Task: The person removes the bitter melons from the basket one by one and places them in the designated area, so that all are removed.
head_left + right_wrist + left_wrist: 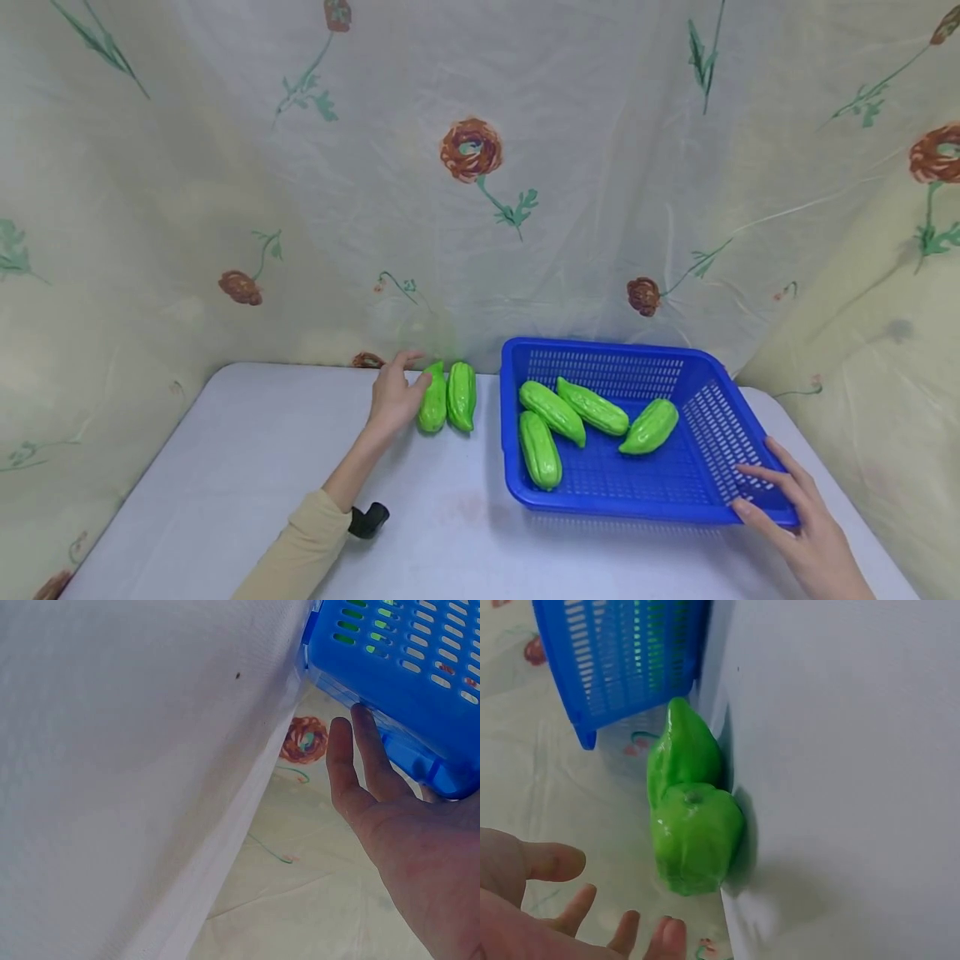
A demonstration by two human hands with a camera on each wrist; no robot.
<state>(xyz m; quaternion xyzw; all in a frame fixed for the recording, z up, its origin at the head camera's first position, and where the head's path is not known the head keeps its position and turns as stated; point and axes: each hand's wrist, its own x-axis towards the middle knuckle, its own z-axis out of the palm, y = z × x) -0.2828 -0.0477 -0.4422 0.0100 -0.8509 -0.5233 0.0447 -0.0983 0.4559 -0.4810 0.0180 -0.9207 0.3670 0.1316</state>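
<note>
Two green ridged gourds stand side by side at the table's back edge: the left gourd (432, 404) and the right gourd (461, 396). My left hand (397, 396) is just left of the pair, fingers spread and thumb toward the left gourd. In the left wrist view that nearer gourd (696, 836) lies apart from the fingers. A blue basket (622, 508) holds several similar gourds, among them one gourd (651, 427) apart from the others. My right hand (802, 521) rests at its near right corner with fairly straight fingers; in the right wrist view the basket hides the thumb.
The white table (247, 450) runs up to a flowered cloth (360, 208) hanging behind it. A black device (369, 521) is strapped at the left wrist. The basket's left wall stands close to the right-hand gourd.
</note>
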